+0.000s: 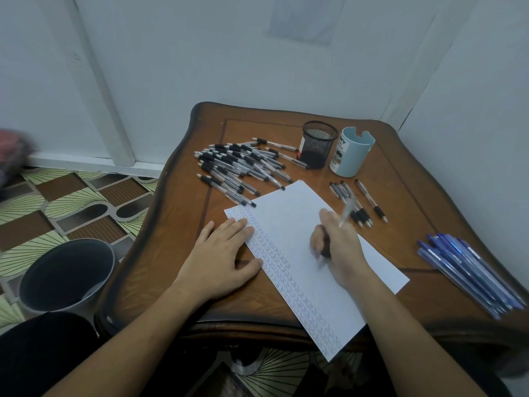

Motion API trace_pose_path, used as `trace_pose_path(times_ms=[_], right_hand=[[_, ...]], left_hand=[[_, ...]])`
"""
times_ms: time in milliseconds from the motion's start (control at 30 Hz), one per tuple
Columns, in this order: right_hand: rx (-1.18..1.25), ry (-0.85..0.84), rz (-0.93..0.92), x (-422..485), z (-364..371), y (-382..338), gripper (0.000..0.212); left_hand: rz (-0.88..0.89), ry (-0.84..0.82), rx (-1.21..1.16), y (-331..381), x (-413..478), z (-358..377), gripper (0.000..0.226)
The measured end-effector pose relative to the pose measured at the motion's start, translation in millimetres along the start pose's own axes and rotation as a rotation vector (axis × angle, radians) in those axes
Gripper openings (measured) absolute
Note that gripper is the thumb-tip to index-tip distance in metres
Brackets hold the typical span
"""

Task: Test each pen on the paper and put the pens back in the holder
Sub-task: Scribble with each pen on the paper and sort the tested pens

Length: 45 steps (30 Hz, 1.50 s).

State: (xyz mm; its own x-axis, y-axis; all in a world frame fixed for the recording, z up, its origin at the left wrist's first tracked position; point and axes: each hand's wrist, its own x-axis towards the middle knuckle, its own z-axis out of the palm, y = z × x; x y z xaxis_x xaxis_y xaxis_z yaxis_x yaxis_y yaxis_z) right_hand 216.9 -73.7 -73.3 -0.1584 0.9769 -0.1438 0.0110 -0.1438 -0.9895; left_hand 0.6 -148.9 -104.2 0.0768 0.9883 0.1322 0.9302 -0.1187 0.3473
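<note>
Right hand (pixel 340 247) fingers curled around a clear-barrelled pen (pixel 347 211), blurred, tip on the white paper (pixel 292 222) mid-table (pixel 177 253). Left hand (pixel 223 253) lies flat, fingers spread, holding nothing, pinning the paper's left edge beside rows of small ink marks. Black mesh holder (pixel 317 144) stands upright behind the paper.

On the brown wooden table (pixel 177 233), the left hand (pixel 226 253) lies flat on the white sheet of paper (pixel 289 224) while the right hand (pixel 337 245) grips a blurred clear-barrelled pen (pixel 347 210) over it, the black mesh holder (pixel 317 144) beyond the sheet.
</note>
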Motion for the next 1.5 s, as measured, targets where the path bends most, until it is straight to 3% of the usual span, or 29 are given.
trace_pose_path(times_ms=[100,333,533,767,967,1100,1200,1267,1333,1400,1500], right_hand=[[-0.029,-0.001,0.004,1.0,0.2,-2.1,0.045],[0.081,0.013,0.022,0.1,-0.6,-8.7,0.029],[0.036,0.04,0.19,18.4,-12.1,-25.6,0.028],[-1.004,0.154,0.018,80.7,-69.1,-59.5,0.028],[-1.432,0.128,0.164,108.2,-74.5,-52.5,0.024],[-1.674,0.277,-0.074,101.5,-42.8,-53.2,0.027],[-1.427,0.189,-0.26,110.6,-11.9,-45.6,0.026],[-1.035,0.064,-0.195,117.2,12.7,-39.5,0.028],[-0.798,0.034,-0.088,125.6,32.7,-32.4,0.035],[-0.801,0.088,-0.041,136.0,44.0,-23.5,0.035],[-0.906,0.177,-0.054,148.2,48.0,-17.7,0.013]], left_hand=[[-0.001,-0.001,0.003,0.2,0.0,-0.2,0.079],[0.003,0.011,-0.006,0.4,-0.9,-0.6,0.078],[0.001,-0.002,0.0,0.8,-0.9,-2.0,0.08],[0.003,0.009,-0.017,1.6,-1.2,-3.5,0.079],[0.0,0.018,-0.015,2.8,-1.1,-3.6,0.077],[0.001,-0.001,0.02,2.0,-0.8,-4.2,0.079],[0.002,0.005,0.004,1.8,-0.4,-4.2,0.075],[0.004,0.0,0.015,1.4,-0.6,-4.0,0.069],[0.006,-0.004,0.019,0.8,-1.1,-3.7,0.065],[0.009,0.0,0.01,0.8,-1.3,-4.2,0.065],[0.011,-0.008,0.009,1.1,-1.3,-5.4,0.065]])
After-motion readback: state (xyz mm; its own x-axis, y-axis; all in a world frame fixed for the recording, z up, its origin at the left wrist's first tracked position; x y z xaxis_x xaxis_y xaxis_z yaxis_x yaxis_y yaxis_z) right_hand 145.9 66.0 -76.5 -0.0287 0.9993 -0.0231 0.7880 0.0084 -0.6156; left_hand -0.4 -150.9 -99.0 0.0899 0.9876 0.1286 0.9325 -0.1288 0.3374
